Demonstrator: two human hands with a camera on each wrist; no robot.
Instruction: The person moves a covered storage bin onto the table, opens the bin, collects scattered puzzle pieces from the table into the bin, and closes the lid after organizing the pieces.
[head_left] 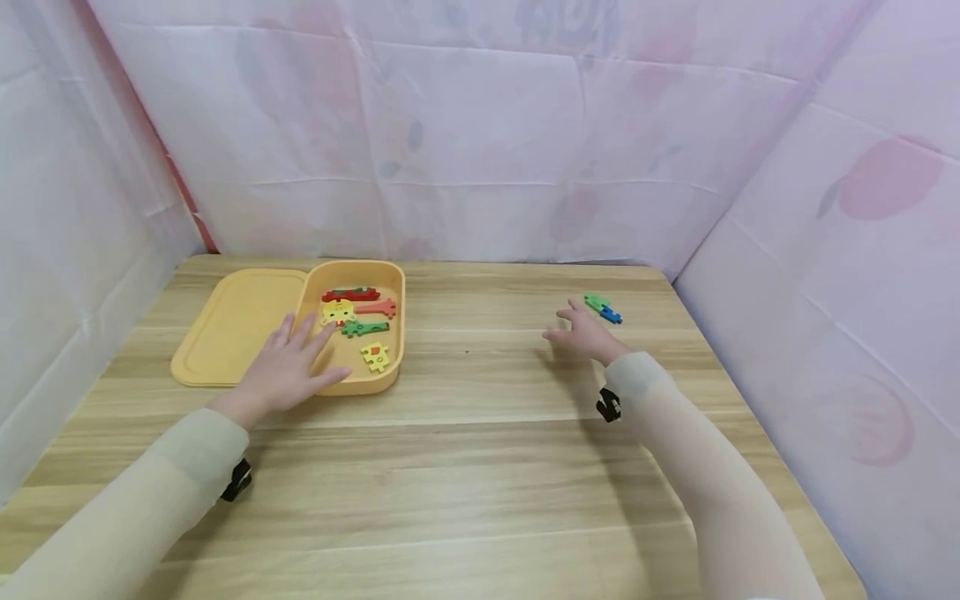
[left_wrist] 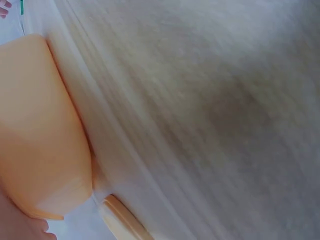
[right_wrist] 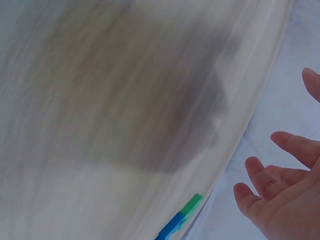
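Right hand [head_left: 588, 335] spread, holding nothing, just short of green-blue piece [head_left: 603, 307] toward desk's far right corner; long axis diagonal. Left hand [head_left: 288, 371] flat on yellow box [head_left: 397, 333] rim.

One tray [head_left: 375, 383] holds five puzzle pieces [head_left: 366, 328]. One lid [head_left: 232, 325] lies beside it. Two more pieces [head_left: 603, 307] lie apart on the bench [head_left: 480, 467].
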